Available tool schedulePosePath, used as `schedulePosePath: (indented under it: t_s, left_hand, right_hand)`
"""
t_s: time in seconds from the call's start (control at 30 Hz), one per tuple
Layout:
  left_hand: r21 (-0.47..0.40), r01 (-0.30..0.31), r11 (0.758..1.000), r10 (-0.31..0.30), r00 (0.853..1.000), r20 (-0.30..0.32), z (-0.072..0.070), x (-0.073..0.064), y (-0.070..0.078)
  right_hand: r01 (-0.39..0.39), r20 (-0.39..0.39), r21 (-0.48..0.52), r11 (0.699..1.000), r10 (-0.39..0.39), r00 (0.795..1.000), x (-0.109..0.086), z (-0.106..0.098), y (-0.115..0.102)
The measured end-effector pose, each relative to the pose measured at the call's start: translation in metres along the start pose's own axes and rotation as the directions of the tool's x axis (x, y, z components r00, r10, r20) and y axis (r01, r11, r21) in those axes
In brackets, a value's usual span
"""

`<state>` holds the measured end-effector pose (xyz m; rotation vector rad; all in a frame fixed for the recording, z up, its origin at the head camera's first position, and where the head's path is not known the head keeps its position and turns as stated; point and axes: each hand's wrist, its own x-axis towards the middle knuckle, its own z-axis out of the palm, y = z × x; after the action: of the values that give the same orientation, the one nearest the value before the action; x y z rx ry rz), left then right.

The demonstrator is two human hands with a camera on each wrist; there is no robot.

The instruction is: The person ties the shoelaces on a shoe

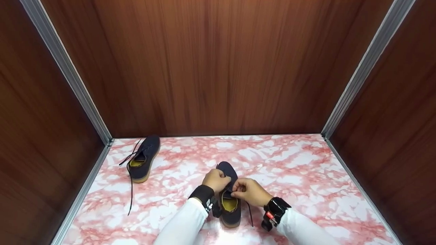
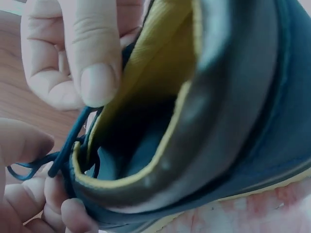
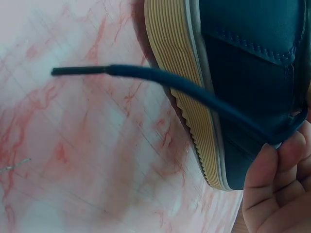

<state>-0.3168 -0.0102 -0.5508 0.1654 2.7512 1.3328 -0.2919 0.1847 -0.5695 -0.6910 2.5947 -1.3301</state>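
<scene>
A dark navy shoe [image 1: 230, 217] with a yellow lining and a ribbed tan sole stands upright on the floor, toe pointing away from me. Over its tongue my left hand [image 1: 215, 180] pinches the shoelace [image 2: 73, 135]; a small loop shows by its fingers in the left wrist view. My right hand [image 1: 251, 192] is just to the right, at the shoe's collar, with the lace between thumb and fingertips. From that pinch, a loose lace end [image 3: 184, 87] sticks out past the sole in the right wrist view.
The matching shoe [image 1: 151, 160] stands to the left near the back wall, its laces loose and trailing onto the floor. Pink and white marbled flooring [image 1: 289, 163] lies under both. Brown wood panels [image 1: 218, 68] with metal corner strips [image 1: 354, 81] enclose the back and sides.
</scene>
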Motion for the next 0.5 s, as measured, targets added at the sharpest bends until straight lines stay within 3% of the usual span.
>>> schedulePosePath:
  t_s: [0.27, 0.5]
  left_hand:
    - [-0.022, -0.093, 0.995, 0.094, 0.994, 0.049, -0.011, -0.003, -0.003]
    - [-0.020, -0.126, 0.992, 0.127, 0.989, 0.074, -0.019, -0.007, -0.003]
  right_hand:
    - [0.041, -0.034, -0.104, 0.994, -0.045, 0.998, -0.002, 0.000, 0.000]
    - [0.015, -0.022, -0.079, 0.997, -0.017, 1.000, -0.001, -0.004, 0.000]
